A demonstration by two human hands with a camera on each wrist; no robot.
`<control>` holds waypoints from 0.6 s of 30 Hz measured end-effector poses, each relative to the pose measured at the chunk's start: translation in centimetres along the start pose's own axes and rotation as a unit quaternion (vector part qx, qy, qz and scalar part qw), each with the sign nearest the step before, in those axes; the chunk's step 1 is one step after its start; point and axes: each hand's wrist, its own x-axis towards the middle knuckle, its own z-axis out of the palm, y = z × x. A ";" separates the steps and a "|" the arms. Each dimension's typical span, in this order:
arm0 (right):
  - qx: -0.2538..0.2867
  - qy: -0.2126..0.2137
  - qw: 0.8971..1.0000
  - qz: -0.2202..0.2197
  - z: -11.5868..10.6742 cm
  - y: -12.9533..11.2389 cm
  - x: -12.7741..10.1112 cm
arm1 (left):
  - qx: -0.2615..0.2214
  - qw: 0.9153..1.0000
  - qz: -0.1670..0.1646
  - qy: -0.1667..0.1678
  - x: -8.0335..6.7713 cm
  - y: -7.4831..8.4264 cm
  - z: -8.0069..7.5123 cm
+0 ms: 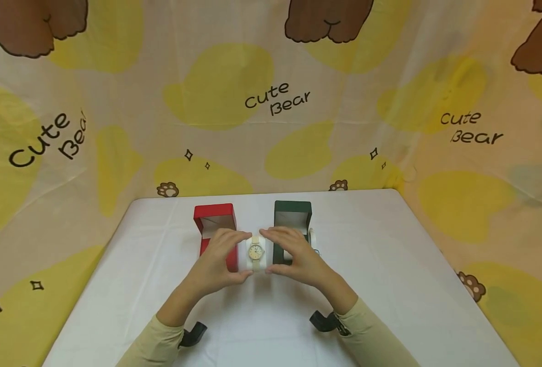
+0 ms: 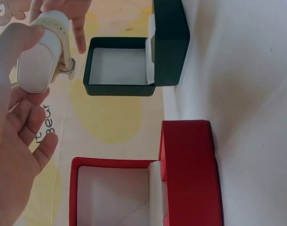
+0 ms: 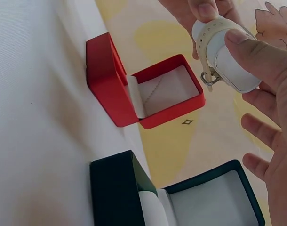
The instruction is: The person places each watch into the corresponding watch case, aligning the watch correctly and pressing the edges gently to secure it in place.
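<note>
White table (image 1: 390, 265), middle: watch pillow (image 1: 255, 253) pinched by left hand (image 1: 216, 265) and right hand (image 1: 298, 260); next, needs lowering into red box (image 1: 216, 224) or green box (image 1: 292, 220).

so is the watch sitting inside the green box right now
No, both hands hold the watch on its white cushion in the air between the open green box and the red box.
</note>
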 end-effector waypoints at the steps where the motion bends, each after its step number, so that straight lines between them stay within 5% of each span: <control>1: -0.004 0.005 1.000 0.000 0.0 -0.1 0.1 | 0.000 1.000 -0.003 0.001 0.0 0.0 0.0; 18: -0.006 0.023 1.000 0.012 1.2 -0.9 2.4 | -0.019 0.999 -0.033 0.026 -0.7 -1.5 -1.7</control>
